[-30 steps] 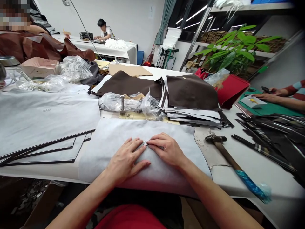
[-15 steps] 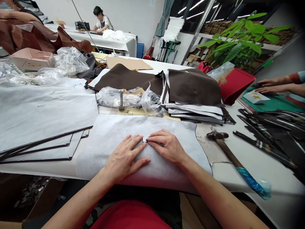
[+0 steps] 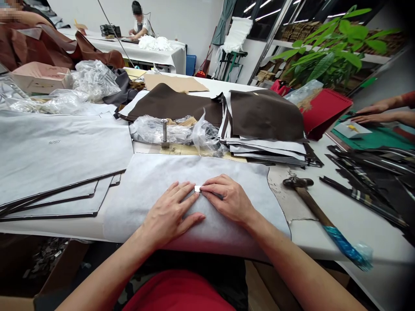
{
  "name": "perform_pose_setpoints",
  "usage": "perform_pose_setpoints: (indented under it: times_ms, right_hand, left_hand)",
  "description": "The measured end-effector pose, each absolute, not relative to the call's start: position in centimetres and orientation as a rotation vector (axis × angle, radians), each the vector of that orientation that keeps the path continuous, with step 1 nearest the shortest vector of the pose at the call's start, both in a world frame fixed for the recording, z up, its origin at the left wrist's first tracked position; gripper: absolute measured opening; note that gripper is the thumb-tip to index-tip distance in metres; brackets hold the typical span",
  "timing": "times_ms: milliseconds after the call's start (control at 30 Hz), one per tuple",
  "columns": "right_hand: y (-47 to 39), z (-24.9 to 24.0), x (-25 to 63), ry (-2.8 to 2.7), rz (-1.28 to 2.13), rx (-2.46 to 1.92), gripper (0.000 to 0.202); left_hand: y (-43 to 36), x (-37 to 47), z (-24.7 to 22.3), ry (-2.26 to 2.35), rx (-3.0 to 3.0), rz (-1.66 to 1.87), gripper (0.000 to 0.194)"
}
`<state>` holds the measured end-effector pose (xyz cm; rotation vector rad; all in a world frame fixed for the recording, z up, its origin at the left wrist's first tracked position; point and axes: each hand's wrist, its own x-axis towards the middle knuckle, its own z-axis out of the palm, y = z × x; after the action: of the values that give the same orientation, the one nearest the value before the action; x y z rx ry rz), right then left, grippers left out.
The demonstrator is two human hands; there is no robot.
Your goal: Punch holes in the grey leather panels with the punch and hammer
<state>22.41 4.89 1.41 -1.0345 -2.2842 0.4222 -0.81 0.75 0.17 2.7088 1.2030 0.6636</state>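
A pale grey-white sheet [image 3: 129,216] with a thin dark edge lies flat in front of me. On it is a small bright rectangular piece [image 3: 197,188], too small to tell its kind. My right hand [image 3: 228,198] pinches this piece at its right end between thumb and fingers. My left hand [image 3: 173,211] lies flat on the sheet, fingers stretched and thumb apart, its fingertips against the left side of the piece. To the right rests a hammer [image 3: 309,205], its handle end wrapped in blue plastic.
Behind the sheet stand a metal post [image 3: 164,131], crumpled clear plastic [image 3: 207,136] and a stack of dark brown sheets [image 3: 266,114]. More pale sheets [image 3: 65,160] lie left, dark strips [image 3: 369,190] right. A co-worker's hands [image 3: 376,113] rest over a green mat [image 3: 389,140].
The small piece looked speckled silver before and now shows plain bright white. Both hands stay in place around it. The view has shifted slightly.
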Motion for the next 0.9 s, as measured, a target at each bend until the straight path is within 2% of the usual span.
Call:
perform_pose_setpoints:
  times_ms: [600,800,900]
  right_hand:
    - [2.3,2.2,23.0,-2.538,0.159,-1.141,0.041]
    - [2.1,2.4,23.4,-2.549,0.268,-1.159,0.042]
    - [5.0,4.3,23.9,-2.381,0.416,-1.112,0.034]
  left_hand:
    - [0.6,-0.3,0.1,1.204,2.745,0.699,0.055]
    - [0.6,-0.2,0.3,1.191,2.769,0.695,0.054]
    - [0.6,-0.2,0.4,1.193,2.774,0.687,0.053]
